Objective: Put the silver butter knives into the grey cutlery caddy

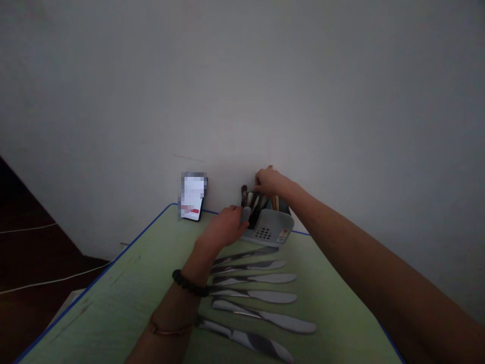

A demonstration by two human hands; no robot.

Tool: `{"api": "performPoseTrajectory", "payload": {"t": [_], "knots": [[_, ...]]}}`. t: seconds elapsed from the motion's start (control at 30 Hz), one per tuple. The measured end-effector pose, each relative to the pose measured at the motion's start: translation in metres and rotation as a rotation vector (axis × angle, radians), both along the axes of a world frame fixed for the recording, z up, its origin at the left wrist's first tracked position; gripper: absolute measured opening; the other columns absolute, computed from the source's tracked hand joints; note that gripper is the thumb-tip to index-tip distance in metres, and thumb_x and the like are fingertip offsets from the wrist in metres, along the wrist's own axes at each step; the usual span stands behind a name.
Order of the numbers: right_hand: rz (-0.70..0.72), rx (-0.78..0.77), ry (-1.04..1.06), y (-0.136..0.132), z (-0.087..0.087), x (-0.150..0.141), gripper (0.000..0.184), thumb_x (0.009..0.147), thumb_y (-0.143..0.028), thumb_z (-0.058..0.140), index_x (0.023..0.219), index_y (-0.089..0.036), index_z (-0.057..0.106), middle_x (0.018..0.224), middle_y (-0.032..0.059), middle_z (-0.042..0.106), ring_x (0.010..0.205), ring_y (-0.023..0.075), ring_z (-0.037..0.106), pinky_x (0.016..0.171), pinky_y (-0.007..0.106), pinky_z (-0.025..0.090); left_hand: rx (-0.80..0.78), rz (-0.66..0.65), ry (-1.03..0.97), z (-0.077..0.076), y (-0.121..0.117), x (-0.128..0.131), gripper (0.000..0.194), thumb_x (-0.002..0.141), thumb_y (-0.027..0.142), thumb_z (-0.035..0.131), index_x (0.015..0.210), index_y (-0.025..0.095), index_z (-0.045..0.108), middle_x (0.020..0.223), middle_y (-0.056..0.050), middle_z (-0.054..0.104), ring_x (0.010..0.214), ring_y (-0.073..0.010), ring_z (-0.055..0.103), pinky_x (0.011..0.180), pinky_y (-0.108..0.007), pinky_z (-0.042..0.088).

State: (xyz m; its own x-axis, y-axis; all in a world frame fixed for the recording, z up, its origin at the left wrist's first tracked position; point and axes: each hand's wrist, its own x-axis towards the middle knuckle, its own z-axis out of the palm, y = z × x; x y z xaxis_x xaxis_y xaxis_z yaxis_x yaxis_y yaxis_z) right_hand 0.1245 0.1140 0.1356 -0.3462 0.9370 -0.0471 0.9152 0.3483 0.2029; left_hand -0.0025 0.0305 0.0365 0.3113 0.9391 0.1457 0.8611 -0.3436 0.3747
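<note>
see six knives (265, 295) laid side by side on the desk (333, 303), likely spaced to avoid overlap. beyond, see left hand (223, 227) gripping the left side of the holder (278, 222), apparently to steady it. at its back, see right hand (270, 182) bent over upright cutlery (253, 201); cannot tell whether gripping any. farther left, see phone (194, 197) propped against wall (341, 101), perhaps for easy viewing.

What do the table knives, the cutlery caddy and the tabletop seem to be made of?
Table knives: metal, likely stainless steel, polished; bright glints and dark reflections run along them.
Cutlery caddy: probably moulded grey plastic with a dull sheen; its rounded corners and neat round holes suggest that.
Tabletop: perhaps laminate, pale green and smooth with blue edging; the core is hidden.
</note>
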Motion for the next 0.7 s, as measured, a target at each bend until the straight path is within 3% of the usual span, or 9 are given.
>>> {"api": "performPoseTrajectory", "payload": {"t": [0.17,0.33,0.47,0.7], "knots": [[-0.036,-0.048,-0.046,-0.005,0.003,0.002,0.03,0.084,-0.022,0.057,0.105,-0.003,0.066,0.087,0.0211,0.07,0.091,0.0265,0.066,0.082,0.035,0.051,-0.002,0.004,0.013,-0.001,0.001,0.001,0.035,0.089,0.032,0.046,0.117,0.01,0.053,0.122,-0.017,0.057,0.121,-0.026,0.05,0.098,-0.033,0.04],[-0.085,-0.201,-0.099,-0.015,0.019,0.004,0.022,0.084,-0.02,0.056,0.088,-0.003,0.07,0.074,0.0146,0.071,0.069,0.0196,0.068,0.069,0.032,0.053,0.003,-0.002,0.027,-0.002,0.002,0.002,0.035,0.09,0.033,0.045,0.115,0.011,0.054,0.122,-0.017,0.058,0.121,-0.0264,0.05,0.096,-0.034,0.041],[-0.114,-0.283,-0.132,-0.021,0.031,0.008,0.019,0.081,-0.018,0.058,0.083,-0.004,0.071,0.07,0.0106,0.07,0.063,0.0168,0.066,0.065,0.03,0.052,-0.002,0.0,0.024,-0.001,0.002,0.002,0.035,0.089,0.032,0.046,0.117,0.011,0.053,0.121,-0.017,0.059,0.118,-0.0265,0.052,0.095,-0.035,0.042],[0.004,-0.079,-0.169,-0.023,0.029,0.019,0.025,0.073,-0.015,0.065,0.095,-0.004,0.07,0.083,0.0167,0.071,0.083,0.0242,0.067,0.074,0.032,0.051,0.012,0.009,0.043,0.0,0.001,0.004,0.034,0.089,0.032,0.046,0.116,0.012,0.053,0.119,-0.017,0.06,0.117,-0.0269,0.054,0.094,-0.035,0.043]]}}
